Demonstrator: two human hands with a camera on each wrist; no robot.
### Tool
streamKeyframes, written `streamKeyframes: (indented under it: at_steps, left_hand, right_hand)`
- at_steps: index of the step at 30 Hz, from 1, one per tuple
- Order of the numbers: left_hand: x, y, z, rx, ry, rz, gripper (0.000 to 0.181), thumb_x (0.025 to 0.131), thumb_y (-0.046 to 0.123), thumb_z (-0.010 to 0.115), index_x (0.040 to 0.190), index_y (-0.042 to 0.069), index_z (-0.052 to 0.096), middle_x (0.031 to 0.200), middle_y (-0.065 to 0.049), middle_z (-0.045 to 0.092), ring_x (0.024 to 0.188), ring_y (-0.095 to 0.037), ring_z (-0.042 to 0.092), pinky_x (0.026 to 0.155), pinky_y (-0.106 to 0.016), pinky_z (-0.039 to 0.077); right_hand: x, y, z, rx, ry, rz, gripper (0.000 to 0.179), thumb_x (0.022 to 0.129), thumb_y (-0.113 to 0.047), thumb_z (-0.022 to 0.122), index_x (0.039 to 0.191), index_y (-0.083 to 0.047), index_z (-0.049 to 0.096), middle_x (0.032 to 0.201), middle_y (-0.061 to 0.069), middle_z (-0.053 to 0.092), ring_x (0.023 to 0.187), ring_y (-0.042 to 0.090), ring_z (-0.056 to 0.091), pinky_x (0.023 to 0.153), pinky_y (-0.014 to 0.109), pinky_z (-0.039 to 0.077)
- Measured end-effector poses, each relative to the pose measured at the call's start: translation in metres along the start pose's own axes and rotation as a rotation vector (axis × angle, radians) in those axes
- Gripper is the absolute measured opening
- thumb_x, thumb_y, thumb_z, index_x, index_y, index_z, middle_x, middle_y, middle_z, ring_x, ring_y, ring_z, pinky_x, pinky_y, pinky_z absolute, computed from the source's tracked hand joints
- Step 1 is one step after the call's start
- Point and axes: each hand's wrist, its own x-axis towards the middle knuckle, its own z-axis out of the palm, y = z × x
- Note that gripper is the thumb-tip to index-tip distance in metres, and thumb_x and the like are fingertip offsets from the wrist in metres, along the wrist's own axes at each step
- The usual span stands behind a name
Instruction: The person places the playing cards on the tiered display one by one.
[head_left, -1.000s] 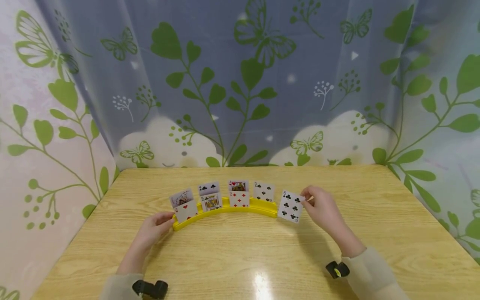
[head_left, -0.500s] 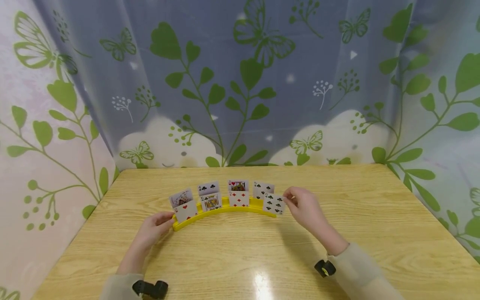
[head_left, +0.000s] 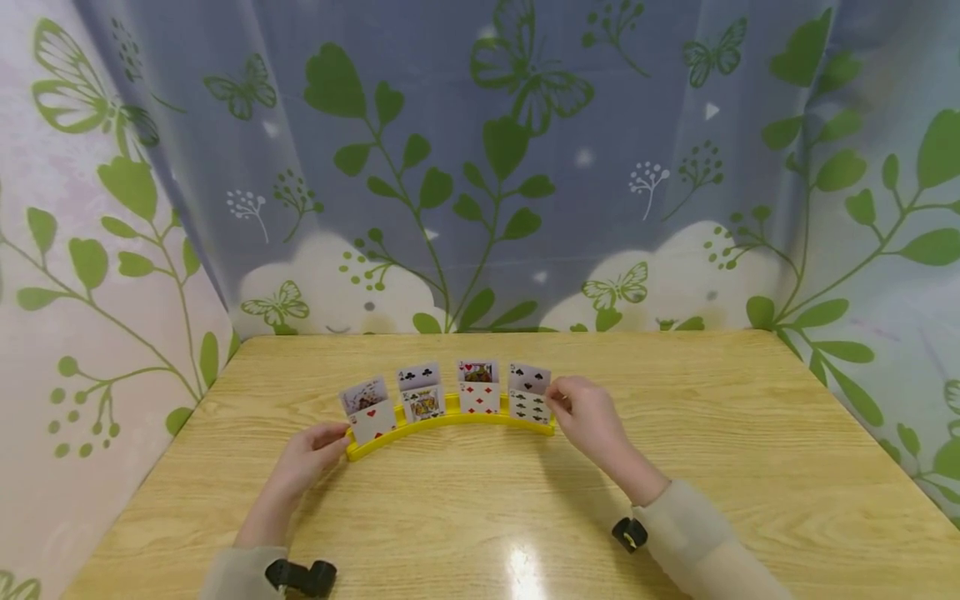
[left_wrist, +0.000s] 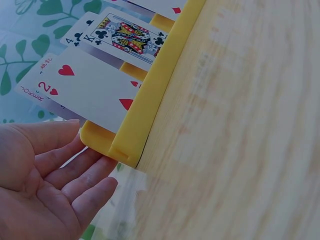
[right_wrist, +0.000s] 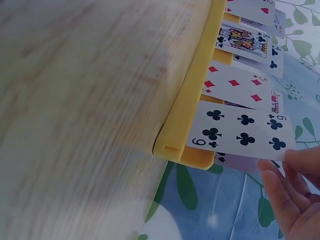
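A curved yellow card holder [head_left: 454, 419] stands on the wooden table with playing cards in two rows. My right hand [head_left: 587, 415] pinches the six of clubs [right_wrist: 242, 131] by its upper corner, between thumb and fingers. That card's lower edge is in the front slot at the holder's right end. It overlaps a black-suited card [head_left: 530, 378] in the back row. My left hand [left_wrist: 52, 175] holds the holder's left end, with the thumb at the back corner and fingertips partly hidden by the end. Beside it stands the two of hearts [left_wrist: 92, 85].
Also in the front row are the king of clubs [head_left: 423, 403] and the five of diamonds [head_left: 479, 398]. Behind them show the four of clubs [head_left: 417, 375] and a jack [head_left: 477, 372]. A patterned curtain [head_left: 420, 167] hangs past the table's [head_left: 465, 517] back edge.
My right hand has moved left with the six of clubs, from beside the holder's right end into its front slot. The left hand stays at the left end.
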Motion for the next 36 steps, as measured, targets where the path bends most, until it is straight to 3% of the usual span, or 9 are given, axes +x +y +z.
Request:
streamKeyframes:
  at_steps: [11, 20, 36]
  left_hand:
    - [-0.0001, 0.0019, 0.0005, -0.013, 0.0, 0.012, 0.037, 0.09, 0.013, 0.051, 0.121, -0.008, 0.047, 0.116, -0.022, 0.052, 0.103, -0.026, 0.049, 0.081, -0.034, 0.044]
    - [0.0012, -0.0003, 0.0003, -0.017, 0.007, 0.014, 0.036, 0.089, 0.013, 0.053, 0.118, -0.007, 0.05, 0.116, -0.021, 0.052, 0.103, -0.025, 0.049, 0.083, -0.033, 0.043]
    - [0.0019, -0.0009, -0.0008, -0.026, 0.001, -0.001, 0.037, 0.089, 0.013, 0.053, 0.12, -0.007, 0.049, 0.117, -0.021, 0.051, 0.104, -0.026, 0.049, 0.082, -0.034, 0.044]
  right_hand:
    - [0.0021, -0.0021, 0.0009, -0.021, 0.023, -0.025, 0.009, 0.075, 0.003, 0.066, 0.076, -0.006, 0.063, 0.074, 0.004, 0.061, 0.064, 0.014, 0.057, 0.056, 0.024, 0.048]
    - [0.0033, 0.0026, 0.0066, -0.015, -0.04, 0.02, 0.002, 0.08, -0.002, 0.063, 0.08, -0.003, 0.064, 0.075, 0.004, 0.06, 0.062, 0.013, 0.056, 0.055, 0.021, 0.047]
    - [0.0053, 0.005, 0.0102, 0.003, -0.044, 0.045, 0.004, 0.079, -0.001, 0.063, 0.081, -0.004, 0.064, 0.078, 0.004, 0.061, 0.063, 0.012, 0.056, 0.055, 0.021, 0.047]
